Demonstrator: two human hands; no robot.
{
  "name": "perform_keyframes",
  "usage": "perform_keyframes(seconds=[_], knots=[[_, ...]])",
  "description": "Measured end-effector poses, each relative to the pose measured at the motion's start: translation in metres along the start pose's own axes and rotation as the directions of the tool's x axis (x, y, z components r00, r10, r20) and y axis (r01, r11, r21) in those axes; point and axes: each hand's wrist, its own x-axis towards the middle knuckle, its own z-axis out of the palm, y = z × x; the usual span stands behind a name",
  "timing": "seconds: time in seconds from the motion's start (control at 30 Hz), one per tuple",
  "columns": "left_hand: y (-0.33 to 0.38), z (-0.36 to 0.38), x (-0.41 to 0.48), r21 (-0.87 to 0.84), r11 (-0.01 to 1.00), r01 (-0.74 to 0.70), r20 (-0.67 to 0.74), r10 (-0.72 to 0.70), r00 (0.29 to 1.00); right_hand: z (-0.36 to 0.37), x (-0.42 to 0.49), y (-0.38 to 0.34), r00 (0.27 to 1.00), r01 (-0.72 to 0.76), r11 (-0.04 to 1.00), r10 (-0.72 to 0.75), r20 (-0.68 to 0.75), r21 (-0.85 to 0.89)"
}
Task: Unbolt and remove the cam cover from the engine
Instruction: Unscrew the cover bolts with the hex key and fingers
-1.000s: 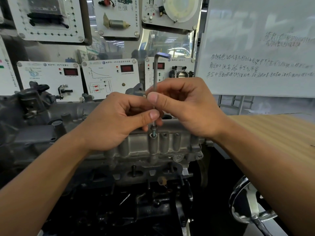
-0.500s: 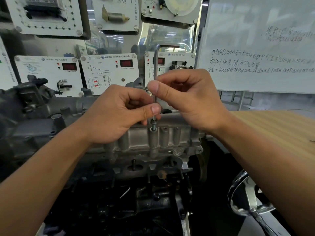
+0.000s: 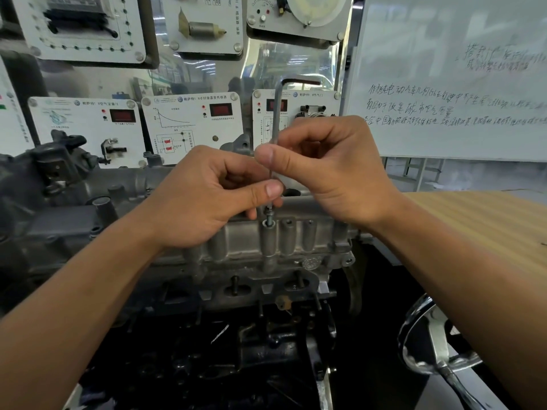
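The cam cover [image 3: 236, 247], a pale cast-metal piece with a row of upright tubular bosses, is sitting on top of the engine [image 3: 207, 350] in the middle of the view, directly below both hands. A bolt [image 3: 269, 218] is standing partly raised out of 1 boss at the cover's near edge. The long leg of an L-shaped hex key [image 3: 277, 113] is standing upright on the bolt's head, with its short leg pointing right at the top. The left hand [image 3: 204, 199] is curling its fingers and pinching the key's lower shaft between thumb and fingertips, just above the bolt. The right hand [image 3: 334, 173] is pinching the same shaft higher up, its thumb tip pressing against the shaft and the other fingers folding behind. Behind the engine, white instrument panels [image 3: 192, 125] with red displays are hanging on a wall, and a whiteboard [image 3: 444, 84] with handwriting is standing to the right. A wood-grain table [image 3: 473, 226] is lying right of the engine, and a chrome handwheel [image 3: 438, 350] is showing at the lower right.
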Motion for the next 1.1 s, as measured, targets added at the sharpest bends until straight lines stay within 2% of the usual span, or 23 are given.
perform_keyframes(seconds=[0.13, 0.23, 0.33, 0.43, 0.7, 0.83, 1.0, 1.1], knots=[[-0.0003, -0.0013, 0.0009, 0.012, 1.0, -0.011, -0.015, 0.012, 1.0, -0.0029, 0.0006, 0.0014, 0.996, 0.033, 0.999, -0.034, 0.082, 0.016], [0.0009, -0.0034, -0.0002, 0.001, 1.0, -0.027, 0.022, 0.027, 0.999, -0.0049, 0.0007, 0.0004, 0.985, 0.022, 0.997, -0.033, 0.168, 0.068], [0.0007, -0.0045, -0.0012, 0.004, 1.0, -0.029, 0.037, 0.029, 0.999, -0.0045, 0.0013, 0.0002, 0.981, 0.002, 0.998, -0.016, 0.196, 0.07], [0.0005, -0.0023, -0.0014, -0.012, 0.999, -0.03, 0.009, 0.03, 1.0, -0.0036, 0.0009, 0.0, 0.984, -0.01, 0.997, -0.005, 0.18, 0.083], [-0.0053, -0.0003, 0.0011, 0.016, 0.999, -0.03, -0.051, 0.031, 0.998, -0.0034, -0.0003, 0.003, 1.0, -0.02, 0.999, 0.021, -0.019, 0.037], [-0.0026, 0.0007, -0.0003, 0.014, 0.999, -0.051, -0.027, 0.051, 0.998, -0.0029, -0.0005, 0.0033, 1.0, -0.013, 0.998, 0.012, 0.006, 0.055], [0.003, -0.0041, -0.0037, 0.021, 0.999, -0.046, 0.086, 0.044, 0.995, -0.0024, -0.0006, -0.0001, 0.996, -0.005, 0.995, -0.004, 0.09, 0.102], [0.0023, -0.0044, -0.0033, 0.01, 1.0, -0.022, 0.063, 0.022, 0.998, -0.0024, -0.0007, -0.0004, 0.993, -0.012, 0.994, -0.001, 0.117, 0.111]])
